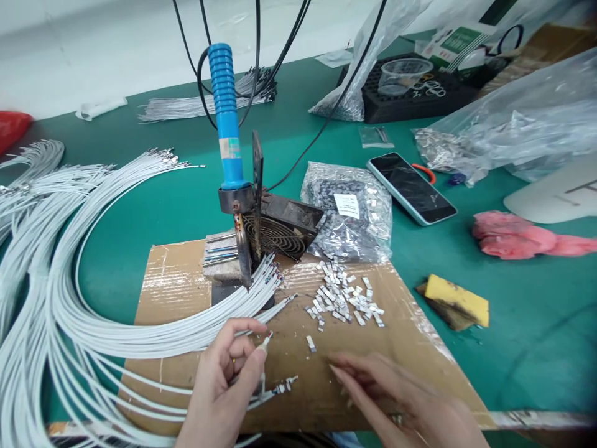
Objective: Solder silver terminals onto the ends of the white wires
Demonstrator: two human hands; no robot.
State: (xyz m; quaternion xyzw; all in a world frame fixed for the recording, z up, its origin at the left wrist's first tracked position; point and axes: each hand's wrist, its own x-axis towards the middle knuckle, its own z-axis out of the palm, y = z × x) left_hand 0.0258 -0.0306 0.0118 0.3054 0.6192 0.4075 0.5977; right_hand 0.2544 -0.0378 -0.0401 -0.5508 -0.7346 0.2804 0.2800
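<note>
My left hand (233,379) pinches a white cable (265,343) near its stripped end between thumb and index finger. My right hand (396,395) is over the cardboard, slightly blurred, its fingers stretched out; nothing shows between them. Just beyond its fingertips lies one small white-and-metal piece (311,343). A heap of similar pieces (342,295) lies farther back. Beyond my left hand, a blue-handled soldering iron (226,118) stands tip down in a holder. A bundle of white cables (200,333) curves under its tip. Several cable ends with pieces on them (284,386) lie beside my left hand.
A cardboard sheet (172,274) covers part of the green table (527,323). Behind are a dark fan (280,230) and a plastic bag of parts (345,211). To the right lie a phone (413,186), a yellow sponge (454,302) and a pink cloth (517,235). More cables (28,274) fill the left.
</note>
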